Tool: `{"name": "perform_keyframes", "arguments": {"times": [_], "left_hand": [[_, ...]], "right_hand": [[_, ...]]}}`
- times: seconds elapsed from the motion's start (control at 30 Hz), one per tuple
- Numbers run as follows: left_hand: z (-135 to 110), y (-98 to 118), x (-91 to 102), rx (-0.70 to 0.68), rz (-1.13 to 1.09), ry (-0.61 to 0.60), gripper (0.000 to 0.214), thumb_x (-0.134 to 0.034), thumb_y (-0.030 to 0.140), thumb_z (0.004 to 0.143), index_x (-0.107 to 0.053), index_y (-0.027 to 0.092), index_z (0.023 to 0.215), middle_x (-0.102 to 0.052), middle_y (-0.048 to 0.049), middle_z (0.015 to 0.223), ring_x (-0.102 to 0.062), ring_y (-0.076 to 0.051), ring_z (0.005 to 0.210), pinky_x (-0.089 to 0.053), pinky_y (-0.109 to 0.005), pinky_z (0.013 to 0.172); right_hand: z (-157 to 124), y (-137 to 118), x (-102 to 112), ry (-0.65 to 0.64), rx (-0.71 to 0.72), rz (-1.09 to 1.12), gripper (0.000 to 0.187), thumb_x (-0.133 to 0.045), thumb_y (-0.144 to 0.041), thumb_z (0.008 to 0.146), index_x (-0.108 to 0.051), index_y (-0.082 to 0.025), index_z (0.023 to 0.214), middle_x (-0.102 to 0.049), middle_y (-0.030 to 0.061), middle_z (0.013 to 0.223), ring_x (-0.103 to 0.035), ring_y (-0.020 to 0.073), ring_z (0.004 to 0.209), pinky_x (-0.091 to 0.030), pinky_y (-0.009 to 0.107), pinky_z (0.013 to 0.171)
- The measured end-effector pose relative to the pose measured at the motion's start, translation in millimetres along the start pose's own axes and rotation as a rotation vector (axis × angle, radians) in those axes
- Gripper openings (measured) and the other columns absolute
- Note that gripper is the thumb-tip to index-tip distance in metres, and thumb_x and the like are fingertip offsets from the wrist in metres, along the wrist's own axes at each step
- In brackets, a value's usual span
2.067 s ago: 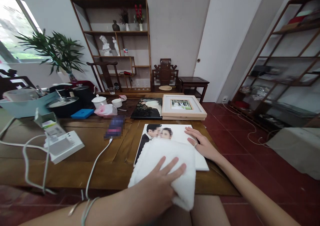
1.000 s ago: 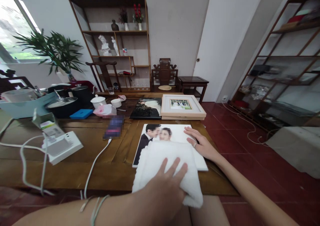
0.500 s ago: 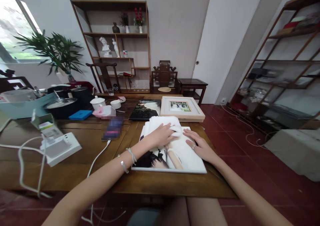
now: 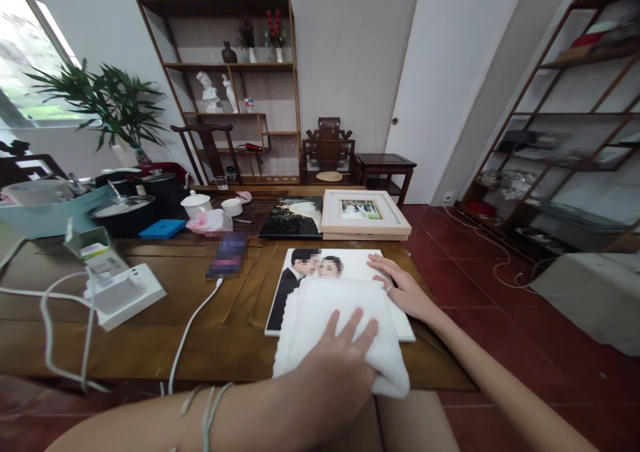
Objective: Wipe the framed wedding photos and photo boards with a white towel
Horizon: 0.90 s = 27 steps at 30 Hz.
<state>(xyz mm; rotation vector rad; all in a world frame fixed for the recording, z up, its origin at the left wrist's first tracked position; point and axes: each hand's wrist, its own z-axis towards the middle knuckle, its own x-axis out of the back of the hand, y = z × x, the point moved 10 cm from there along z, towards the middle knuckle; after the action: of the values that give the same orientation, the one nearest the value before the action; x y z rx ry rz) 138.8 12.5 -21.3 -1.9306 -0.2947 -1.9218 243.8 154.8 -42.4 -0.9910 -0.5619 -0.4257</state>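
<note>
A white towel (image 4: 320, 325), folded and fluffy, lies over the lower part of a photo panel (image 4: 283, 305) and hangs past its near edge. My left hand (image 4: 340, 365) presses on the towel from above. Its fingers are spread over the cloth, and the thumb is tucked out of sight in a fold at the right. My right hand (image 4: 400, 289) rests on the panel's white right side, fingers stretched out and holding nothing. The panel shows a couple, with the upper part uncovered and the middle under the towel.
Behind the panel lie a dark photo panel (image 4: 290, 219) and a light wood picture frame (image 4: 367, 213). To the left are a phone (image 4: 227, 255) on a white cable, an open white box (image 4: 127, 299), a blue box (image 4: 161, 229), a lidded white cup (image 4: 196, 203) and pots (image 4: 123, 215).
My left hand has drawn the towel from the panel's upper part toward me, over its near edge. The couple's heads are now uncovered. My right hand has stayed on the panel.
</note>
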Motion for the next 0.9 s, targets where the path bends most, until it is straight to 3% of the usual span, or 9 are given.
{"name": "perform_keyframes", "arguments": {"times": [0.13, 0.27, 0.4, 0.5, 0.67, 0.77, 0.83, 0.9], "left_hand": [[21, -42, 1.3, 0.074, -0.061, -0.045, 0.028, -0.042, 0.028, 0.089, -0.064, 0.018, 0.103, -0.038, -0.0131, 0.139, -0.031, -0.035, 0.129, -0.034, -0.053, 0.096], [56, -91, -0.3, 0.140, -0.079, -0.025, 0.033, -0.037, 0.032, 0.092, -0.060, 0.018, 0.110, -0.039, -0.0126, 0.139, -0.032, -0.030, 0.129, -0.033, -0.049, 0.097], [85, -111, -4.5, 0.153, -0.117, 0.031, 0.033, -0.036, 0.033, 0.092, -0.057, 0.023, 0.115, -0.032, -0.0089, 0.143, -0.025, -0.030, 0.132, -0.028, -0.053, 0.099], [90, -95, -6.7, 0.141, -0.083, 0.044, 0.030, -0.041, 0.028, 0.090, -0.059, 0.023, 0.113, -0.032, -0.0088, 0.144, -0.024, -0.031, 0.132, -0.027, -0.056, 0.099], [58, -23, -3.4, 0.019, -0.015, 0.066, 0.027, -0.044, 0.026, 0.086, -0.067, 0.017, 0.098, -0.034, -0.0133, 0.141, -0.026, -0.038, 0.130, -0.027, -0.061, 0.097], [26, 15, 1.3, -0.061, -0.034, 0.101, 0.028, -0.044, 0.028, 0.087, -0.070, 0.019, 0.091, -0.036, -0.0132, 0.140, -0.029, -0.038, 0.128, -0.030, -0.058, 0.097], [6, 23, 2.6, -0.063, -0.059, 0.091, 0.028, -0.044, 0.029, 0.088, -0.071, 0.021, 0.086, -0.039, -0.0108, 0.139, -0.033, -0.036, 0.127, -0.032, -0.054, 0.097], [-9, 16, 1.5, -0.026, -0.103, 0.028, 0.027, -0.046, 0.031, 0.087, -0.071, 0.021, 0.086, -0.040, -0.0085, 0.139, -0.034, -0.035, 0.127, -0.033, -0.052, 0.097]], "right_hand": [[-1, 6, 5, 0.049, -0.096, 0.080, 0.035, -0.042, -0.036, 0.089, -0.057, -0.025, 0.118, -0.052, 0.0066, 0.133, -0.042, 0.0222, 0.127, -0.027, 0.045, 0.109], [-4, 18, 10, 0.125, -0.216, 0.232, 0.048, -0.036, -0.046, 0.090, -0.041, -0.027, 0.134, -0.043, 0.0062, 0.140, -0.042, 0.0229, 0.127, -0.026, 0.046, 0.109], [-6, 29, 14, 0.170, -0.246, 0.282, 0.053, -0.034, -0.053, 0.089, -0.037, -0.028, 0.136, -0.030, 0.0039, 0.148, -0.031, 0.0246, 0.133, -0.027, 0.047, 0.108], [-6, 34, 19, 0.209, -0.241, 0.296, 0.053, -0.029, -0.054, 0.090, -0.040, -0.028, 0.134, -0.023, 0.0020, 0.150, -0.025, 0.0243, 0.136, -0.032, 0.046, 0.106], [-5, 29, 27, 0.260, -0.180, 0.253, 0.050, -0.026, -0.053, 0.091, -0.047, -0.027, 0.129, -0.030, 0.0015, 0.148, -0.024, 0.0200, 0.136, -0.017, 0.042, 0.112], [-5, 27, 22, 0.218, -0.205, 0.306, 0.049, -0.024, -0.052, 0.091, -0.046, -0.029, 0.129, -0.027, 0.0006, 0.149, -0.025, 0.0218, 0.136, -0.032, 0.044, 0.106], [-6, 25, 20, 0.194, -0.219, 0.314, 0.049, -0.025, -0.052, 0.092, -0.045, -0.029, 0.130, -0.030, 0.0020, 0.148, -0.029, 0.0229, 0.134, -0.038, 0.044, 0.101], [-6, 20, 18, 0.173, -0.208, 0.246, 0.048, -0.030, -0.050, 0.091, -0.045, -0.028, 0.130, -0.040, 0.0045, 0.143, -0.035, 0.0230, 0.131, -0.033, 0.045, 0.105]]}}
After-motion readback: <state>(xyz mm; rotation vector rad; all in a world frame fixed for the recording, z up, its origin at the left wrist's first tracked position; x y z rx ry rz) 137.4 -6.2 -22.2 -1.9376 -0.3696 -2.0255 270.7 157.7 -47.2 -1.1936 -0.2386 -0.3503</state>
